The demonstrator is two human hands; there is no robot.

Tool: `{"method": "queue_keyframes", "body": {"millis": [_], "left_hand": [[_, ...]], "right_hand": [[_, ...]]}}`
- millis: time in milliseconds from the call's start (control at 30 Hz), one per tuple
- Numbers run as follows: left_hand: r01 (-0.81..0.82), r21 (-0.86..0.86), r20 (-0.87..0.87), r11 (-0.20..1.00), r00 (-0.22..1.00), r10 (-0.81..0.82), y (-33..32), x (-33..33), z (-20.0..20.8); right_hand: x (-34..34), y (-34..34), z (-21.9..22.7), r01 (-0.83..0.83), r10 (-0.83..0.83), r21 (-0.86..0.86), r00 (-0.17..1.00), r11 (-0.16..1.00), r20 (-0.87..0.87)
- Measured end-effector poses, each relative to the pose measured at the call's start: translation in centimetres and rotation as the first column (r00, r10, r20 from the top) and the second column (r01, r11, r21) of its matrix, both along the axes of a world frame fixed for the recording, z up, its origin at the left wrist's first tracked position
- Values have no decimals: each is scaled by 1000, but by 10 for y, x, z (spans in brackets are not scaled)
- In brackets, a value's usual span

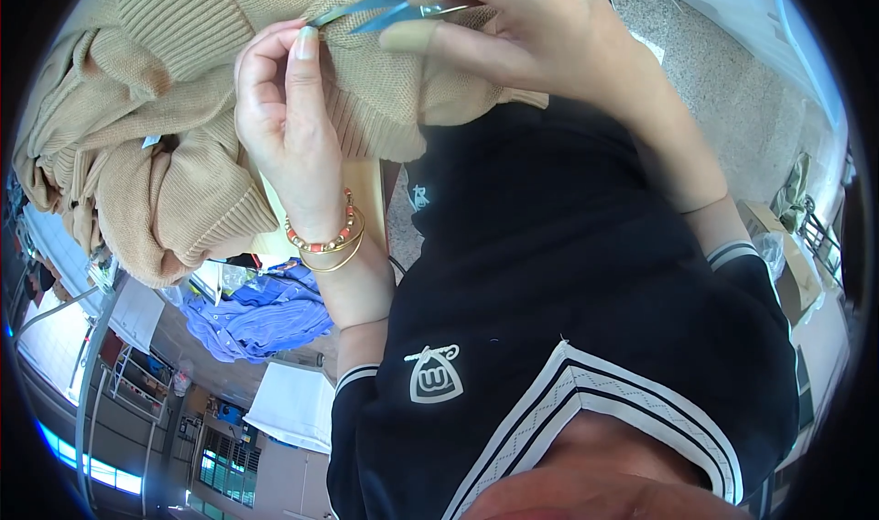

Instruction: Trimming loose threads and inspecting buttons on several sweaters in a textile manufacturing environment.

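A pair of small thread snips [367, 5] with bluish blades is in my right hand [540, 39]. Its blades are apart, and their tips are beside my left fingertips. My left hand [291, 108], with bracelets at the wrist, pinches a bit of a tan knitted sweater [380, 90] between thumb and fingers. What exactly lies in that pinch is too small to make out. Ribbed bands show on the sweater beneath both hands. The ends of some right-hand fingers are cut off by the top edge of the view.
More tan knitwear [174, 186] is heaped at the left, over a pale yellow surface [368, 186]. Below it lies a blue garment [261, 309]. A cardboard box [783, 259] stands at the right, near a bluish translucent sheet [778, 26].
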State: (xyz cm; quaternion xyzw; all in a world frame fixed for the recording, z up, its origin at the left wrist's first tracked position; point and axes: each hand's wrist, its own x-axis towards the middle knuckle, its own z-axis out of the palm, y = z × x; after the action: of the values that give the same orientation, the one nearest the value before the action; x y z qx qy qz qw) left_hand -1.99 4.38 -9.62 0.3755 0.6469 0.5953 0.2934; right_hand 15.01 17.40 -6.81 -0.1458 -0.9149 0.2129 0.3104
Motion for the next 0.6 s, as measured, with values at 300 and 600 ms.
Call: {"method": "queue_keyframes", "body": {"millis": [300, 600], "left_hand": [[20, 8, 121, 1000, 992, -21, 1, -1, 1], [29, 27, 139, 999, 990, -33, 0, 1, 3]], "right_hand": [[-9, -6, 2, 90, -96, 37, 978, 995, 184], [-17, -13, 2, 132, -197, 272, 953, 953, 229]]}}
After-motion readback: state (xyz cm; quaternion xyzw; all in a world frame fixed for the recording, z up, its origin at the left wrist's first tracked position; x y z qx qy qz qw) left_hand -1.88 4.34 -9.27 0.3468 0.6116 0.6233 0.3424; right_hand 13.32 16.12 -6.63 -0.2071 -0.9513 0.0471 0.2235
